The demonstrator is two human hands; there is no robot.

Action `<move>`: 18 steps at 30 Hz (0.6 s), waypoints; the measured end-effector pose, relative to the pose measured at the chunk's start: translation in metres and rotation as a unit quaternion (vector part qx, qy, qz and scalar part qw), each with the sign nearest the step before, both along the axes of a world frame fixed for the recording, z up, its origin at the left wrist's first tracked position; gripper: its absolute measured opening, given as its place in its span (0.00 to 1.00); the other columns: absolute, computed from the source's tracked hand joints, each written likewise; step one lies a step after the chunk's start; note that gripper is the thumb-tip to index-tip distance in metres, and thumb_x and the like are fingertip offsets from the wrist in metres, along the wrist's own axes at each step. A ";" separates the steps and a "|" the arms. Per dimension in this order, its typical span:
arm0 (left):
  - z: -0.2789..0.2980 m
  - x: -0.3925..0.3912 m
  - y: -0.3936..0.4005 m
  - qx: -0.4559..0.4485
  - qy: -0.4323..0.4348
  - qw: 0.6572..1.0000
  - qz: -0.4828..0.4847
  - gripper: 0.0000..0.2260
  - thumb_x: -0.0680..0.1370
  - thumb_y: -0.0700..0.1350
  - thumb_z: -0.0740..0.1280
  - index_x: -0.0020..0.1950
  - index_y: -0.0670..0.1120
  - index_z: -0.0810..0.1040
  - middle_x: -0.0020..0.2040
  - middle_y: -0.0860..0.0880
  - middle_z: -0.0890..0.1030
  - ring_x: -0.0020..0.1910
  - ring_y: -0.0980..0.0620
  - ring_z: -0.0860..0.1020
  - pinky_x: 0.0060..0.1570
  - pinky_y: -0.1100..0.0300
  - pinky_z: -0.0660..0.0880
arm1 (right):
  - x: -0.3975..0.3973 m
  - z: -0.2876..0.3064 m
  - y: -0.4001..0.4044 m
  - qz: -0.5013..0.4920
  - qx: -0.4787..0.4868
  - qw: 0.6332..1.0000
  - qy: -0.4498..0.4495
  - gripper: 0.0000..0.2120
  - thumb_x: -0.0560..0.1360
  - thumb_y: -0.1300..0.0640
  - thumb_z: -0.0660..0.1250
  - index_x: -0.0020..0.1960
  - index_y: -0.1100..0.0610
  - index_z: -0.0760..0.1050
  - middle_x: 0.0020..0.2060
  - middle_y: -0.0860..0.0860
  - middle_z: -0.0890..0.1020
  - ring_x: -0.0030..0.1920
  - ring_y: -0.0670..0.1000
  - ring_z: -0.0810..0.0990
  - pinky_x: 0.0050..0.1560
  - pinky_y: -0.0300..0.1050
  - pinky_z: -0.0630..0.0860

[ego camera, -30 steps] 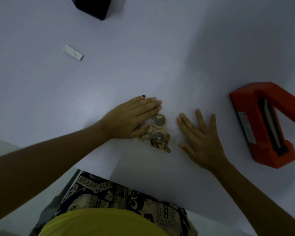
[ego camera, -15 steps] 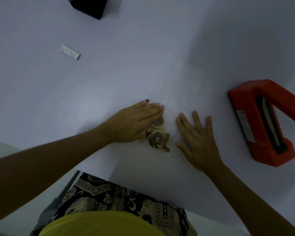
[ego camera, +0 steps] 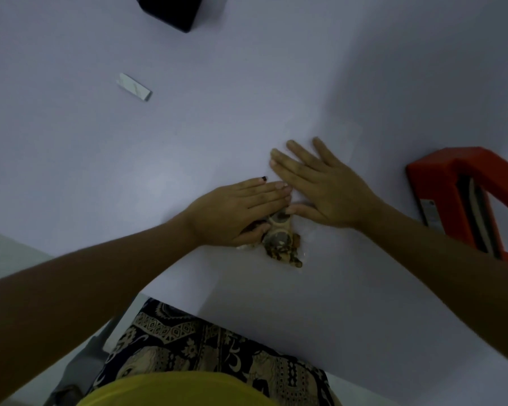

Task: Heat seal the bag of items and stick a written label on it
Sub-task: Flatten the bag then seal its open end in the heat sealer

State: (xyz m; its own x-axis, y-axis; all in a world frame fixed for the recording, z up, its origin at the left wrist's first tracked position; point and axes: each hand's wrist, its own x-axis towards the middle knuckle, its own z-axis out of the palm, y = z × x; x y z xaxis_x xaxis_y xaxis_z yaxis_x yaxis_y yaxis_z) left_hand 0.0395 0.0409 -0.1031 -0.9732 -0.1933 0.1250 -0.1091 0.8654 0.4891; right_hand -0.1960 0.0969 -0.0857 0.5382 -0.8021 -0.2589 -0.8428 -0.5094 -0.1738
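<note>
A clear plastic bag lies flat on the white table, its small brown and tan items bunched at the near end. My left hand rests flat, fingers pressed on the bag over the left part of the items. Beyond the items, my right hand lies flat with fingers spread on the bag's empty upper part, its thumb touching the left fingertips. The bag's far edge is hard to make out. A red heat sealer stands at the right edge. A small white label strip lies far left.
A black box sits at the table's far edge. The table's near edge runs diagonally below my arms, with my patterned lap under it.
My right hand has moved up and left, from beside the items onto the bag's upper part, now touching the left fingertips. My left hand stays pressed on the items.
</note>
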 end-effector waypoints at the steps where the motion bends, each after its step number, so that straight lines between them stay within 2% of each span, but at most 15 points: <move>1: 0.000 0.000 0.000 0.002 0.000 1.000 -0.002 0.22 0.80 0.49 0.60 0.70 0.39 0.69 0.71 0.42 0.70 0.72 0.48 0.67 0.73 0.52 0.62 | -0.008 -0.001 -0.006 0.031 0.001 0.999 0.015 0.35 0.80 0.35 0.43 0.77 0.59 0.55 0.76 0.55 0.57 0.77 0.58 0.53 0.75 0.62 0.48; 4: 0.000 -0.001 0.000 0.012 0.004 1.000 -0.001 0.22 0.80 0.48 0.61 0.70 0.39 0.69 0.71 0.42 0.70 0.71 0.48 0.68 0.72 0.52 0.63 | -0.032 0.003 -0.027 0.098 -0.007 0.994 0.042 0.33 0.80 0.37 0.45 0.78 0.56 0.53 0.77 0.53 0.56 0.77 0.55 0.53 0.75 0.63 0.48; 6: 0.001 -0.001 0.000 0.018 0.007 1.000 0.001 0.22 0.79 0.48 0.61 0.70 0.39 0.70 0.71 0.42 0.70 0.71 0.48 0.68 0.72 0.51 0.64 | -0.044 0.007 -0.040 0.108 -0.019 0.992 0.054 0.31 0.81 0.38 0.46 0.78 0.55 0.53 0.77 0.54 0.57 0.77 0.54 0.55 0.75 0.63 0.48; 8: 0.001 -0.001 -0.001 0.023 0.013 1.000 0.002 0.22 0.79 0.47 0.62 0.70 0.39 0.70 0.70 0.42 0.71 0.71 0.48 0.68 0.72 0.52 0.63 | -0.050 0.007 -0.046 0.084 -0.033 0.994 0.065 0.30 0.81 0.39 0.47 0.78 0.55 0.53 0.77 0.54 0.57 0.77 0.55 0.56 0.74 0.63 0.48; 12: 0.001 0.000 0.000 0.035 0.007 0.999 0.004 0.22 0.79 0.47 0.62 0.70 0.39 0.70 0.71 0.42 0.70 0.72 0.48 0.67 0.72 0.52 0.63 | -0.058 0.004 -0.045 -0.051 -0.061 0.995 0.058 0.29 0.82 0.40 0.45 0.78 0.54 0.51 0.76 0.55 0.58 0.76 0.59 0.55 0.74 0.64 0.49; 14: 0.001 -0.001 0.000 0.038 0.008 0.999 0.004 0.22 0.79 0.47 0.62 0.70 0.39 0.70 0.71 0.42 0.71 0.71 0.48 0.68 0.72 0.52 0.63 | -0.062 0.010 -0.047 -0.084 -0.060 0.993 0.065 0.30 0.82 0.40 0.45 0.78 0.55 0.52 0.76 0.55 0.59 0.77 0.60 0.54 0.74 0.65 0.48; 16: 0.001 -0.001 0.000 0.037 0.007 0.999 0.002 0.22 0.79 0.47 0.62 0.70 0.39 0.70 0.71 0.43 0.70 0.72 0.48 0.67 0.73 0.52 0.63 | -0.053 0.018 -0.045 -0.097 -0.065 0.991 0.067 0.31 0.81 0.39 0.45 0.78 0.57 0.53 0.76 0.56 0.59 0.76 0.62 0.53 0.74 0.65 0.46; 18: 0.001 -0.001 0.000 0.036 0.003 0.999 0.003 0.22 0.79 0.47 0.61 0.71 0.39 0.69 0.71 0.43 0.70 0.72 0.49 0.67 0.73 0.53 0.61 | -0.031 0.019 -0.035 -0.041 -0.060 0.996 0.046 0.33 0.80 0.38 0.45 0.77 0.58 0.54 0.76 0.56 0.58 0.76 0.61 0.52 0.74 0.63 0.44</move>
